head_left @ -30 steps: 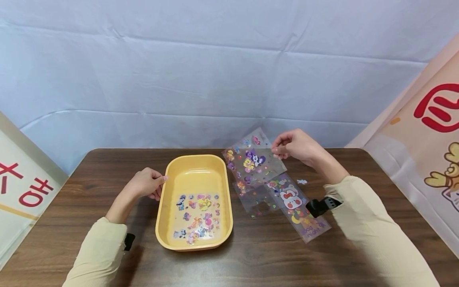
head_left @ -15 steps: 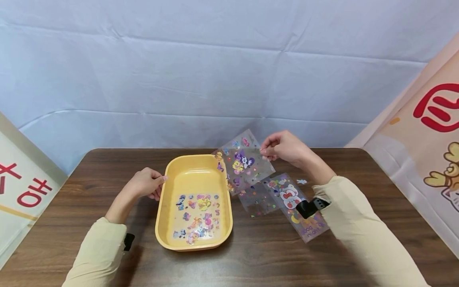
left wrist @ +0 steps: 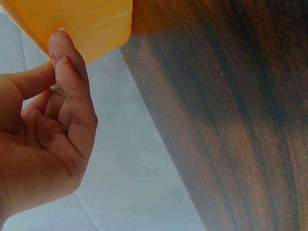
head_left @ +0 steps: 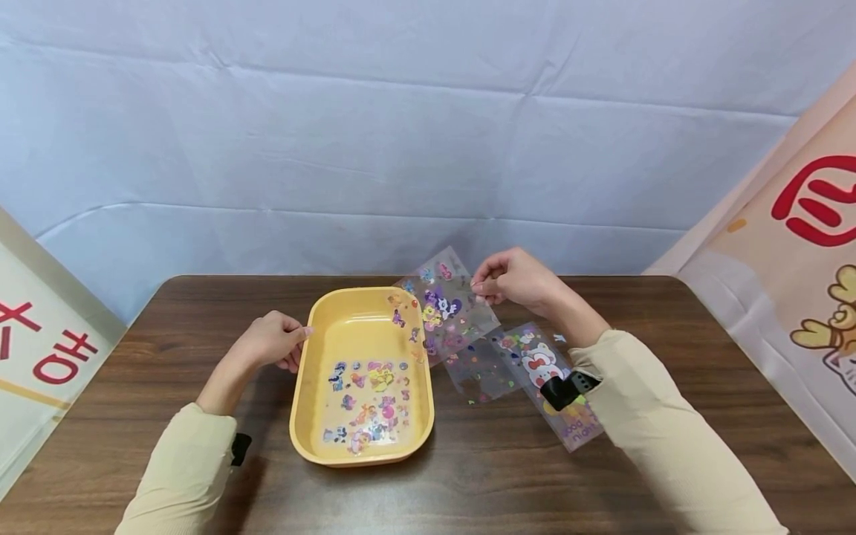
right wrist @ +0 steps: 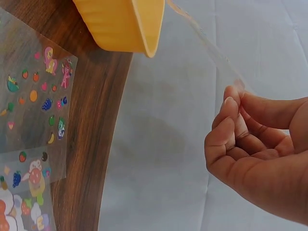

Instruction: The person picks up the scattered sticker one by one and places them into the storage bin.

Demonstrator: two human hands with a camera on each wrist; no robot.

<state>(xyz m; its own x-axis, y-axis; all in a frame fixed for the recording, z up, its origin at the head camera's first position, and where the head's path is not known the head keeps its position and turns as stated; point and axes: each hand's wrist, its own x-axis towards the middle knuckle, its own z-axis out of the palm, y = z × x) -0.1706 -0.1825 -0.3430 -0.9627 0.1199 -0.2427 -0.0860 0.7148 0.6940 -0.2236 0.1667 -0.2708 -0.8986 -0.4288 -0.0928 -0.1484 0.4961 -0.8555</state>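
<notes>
My left hand (head_left: 273, 342) pinches the left rim of a yellow plastic tray (head_left: 305, 386); in the left wrist view, thumb and fingers (left wrist: 72, 82) meet at its edge. Inside the tray, toward the near end, lies a clear sticker sheet (head_left: 368, 405) with colourful cartoon figures. Between thumb and fingertips my right hand (head_left: 511, 280) holds the edge of another clear sticker sheet (head_left: 441, 297), printed with ponies. That sheet is raised, its left part overlapping the tray's right rim. Seen edge-on in the right wrist view, it appears as a thin strip running from the pinch toward the tray.
Right of the tray, a clear sticker sheet (head_left: 483, 375) with small fruit and pony pictures lies on the brown wooden table (head_left: 468, 483). A narrower sheet (head_left: 558, 405) with a white bear overlaps it. A small white piece (head_left: 559, 338) lies beyond. Pale cloth (head_left: 428, 148) hangs behind.
My right hand has moved left, carrying the pony sticker sheet from above the other sheets until it overlaps the tray's right rim. The left hand and the tray have stayed put.
</notes>
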